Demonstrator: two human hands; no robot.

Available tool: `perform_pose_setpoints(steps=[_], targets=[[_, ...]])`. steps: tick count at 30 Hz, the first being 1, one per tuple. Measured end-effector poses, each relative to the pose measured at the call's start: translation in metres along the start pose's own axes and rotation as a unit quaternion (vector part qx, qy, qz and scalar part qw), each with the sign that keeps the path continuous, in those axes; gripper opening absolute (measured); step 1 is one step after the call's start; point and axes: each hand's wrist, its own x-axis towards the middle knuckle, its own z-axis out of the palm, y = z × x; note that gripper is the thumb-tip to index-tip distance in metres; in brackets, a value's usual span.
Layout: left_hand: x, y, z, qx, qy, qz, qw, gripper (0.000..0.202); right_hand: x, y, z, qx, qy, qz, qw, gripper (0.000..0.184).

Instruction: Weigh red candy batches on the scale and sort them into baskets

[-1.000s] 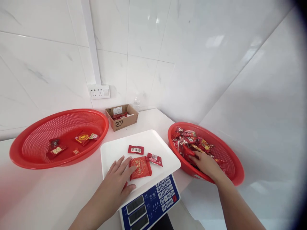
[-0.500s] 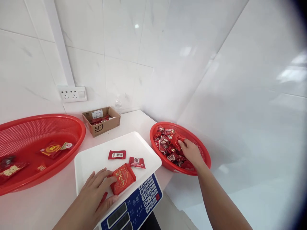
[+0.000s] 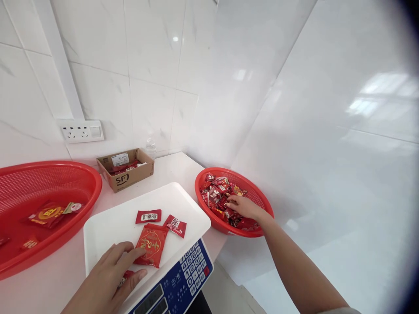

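Note:
My left hand [image 3: 113, 272] rests on the white pan [image 3: 186, 205] of a digital scale with its fingers spread. Its fingertips touch a large red snack packet [image 3: 151, 245], and a small red packet [image 3: 125, 278] shows partly under the hand, beside the thumb. Two more small packets lie on the pan: a red one with a white label [image 3: 148, 216] and a red-and-pink one [image 3: 176, 225]. Inside the right red basket [image 3: 266, 203], my right hand [image 3: 246, 206] reaches among red candy packets [image 3: 214, 194], fingers curled together. What its fingertips grip is hidden.
A larger red basket [image 3: 81, 168] with a few packets stands at the left. Behind the scale is a cardboard box [image 3: 135, 176] holding red packets, with a clear plastic bottle [image 3: 151, 147] beside it. The scale's blue keypad panel [image 3: 183, 279] faces me. Walls close off the back and right.
My right hand has let go of a larger red packet and dips among the smaller ones. The large packet on the pan has turned under my left fingers. The view has shifted right.

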Motion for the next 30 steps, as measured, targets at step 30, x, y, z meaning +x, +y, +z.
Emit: perform_pose_setpoints(steps=[30], targets=[[0.003,0.002,-0.003,0.003,-0.044,0.036,0.998,0.026,-0.013,-0.038,-0.001,0.117,0.193,-0.025,0.974,0.029]])
